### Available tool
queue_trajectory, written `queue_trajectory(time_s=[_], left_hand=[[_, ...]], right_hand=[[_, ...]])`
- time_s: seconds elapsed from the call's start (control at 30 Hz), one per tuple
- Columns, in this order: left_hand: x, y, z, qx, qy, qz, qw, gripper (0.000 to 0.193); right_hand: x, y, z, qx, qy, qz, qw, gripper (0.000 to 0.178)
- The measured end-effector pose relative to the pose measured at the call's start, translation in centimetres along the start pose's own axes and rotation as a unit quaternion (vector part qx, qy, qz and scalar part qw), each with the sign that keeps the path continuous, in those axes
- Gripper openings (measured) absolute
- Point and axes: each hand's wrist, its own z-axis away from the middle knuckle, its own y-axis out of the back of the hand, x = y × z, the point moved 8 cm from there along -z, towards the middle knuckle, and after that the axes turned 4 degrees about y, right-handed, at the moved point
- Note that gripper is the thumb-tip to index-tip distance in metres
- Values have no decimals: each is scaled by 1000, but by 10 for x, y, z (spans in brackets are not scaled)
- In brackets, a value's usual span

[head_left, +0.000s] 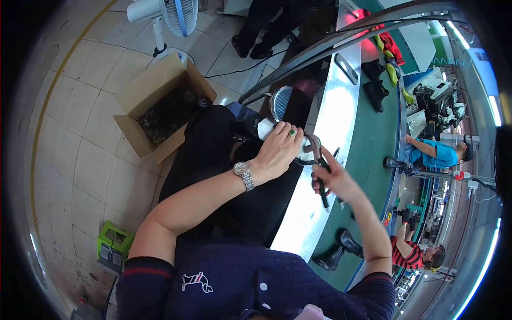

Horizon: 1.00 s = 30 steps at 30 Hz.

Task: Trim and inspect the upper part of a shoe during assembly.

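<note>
Tool (319,154) fore-and-aft; handle (325,199) toward wearer (234,277)

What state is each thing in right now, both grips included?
Left grip: laid over a white piece; how tightly, unclear.
Right grip: closed around the hand tool.
Hand tool: held; open or shut, unclear.
Watch: fastened on the left wrist.
Cardboard box: open, dark contents inside.
Fan: standing; spinning or not, unclear.
Ceiling light: lit.
</note>
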Motion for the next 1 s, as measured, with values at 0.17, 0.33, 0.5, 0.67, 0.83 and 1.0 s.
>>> queue_trajectory(time_s=[0.17, 0.33, 0.5, 0.67, 0.83, 1.0], left_hand=[[3, -4, 6, -19, -36, 57, 998, 74], [4, -7, 17, 33, -101, 2, 994, 66], [5, -3, 17, 73, -155, -114, 979, 42], [11, -6, 18, 67, -165, -106, 978, 43], [7, -7, 18, 71, -142, -128, 979, 43], [8, -6, 17, 64, -132, -124, 981, 43]], right_hand=[[20, -10, 4, 110, 144, 150, 972, 59], [10, 3, 15, 131, 171, 268, 939, 59], [-59, 28, 22, 133, 158, 347, 915, 52], [-7, 8, -12, 180, 92, 288, 936, 58], [-44, 24, 8, 257, 228, 127, 931, 54], [-10, 17, -16, 179, 96, 245, 948, 57]])
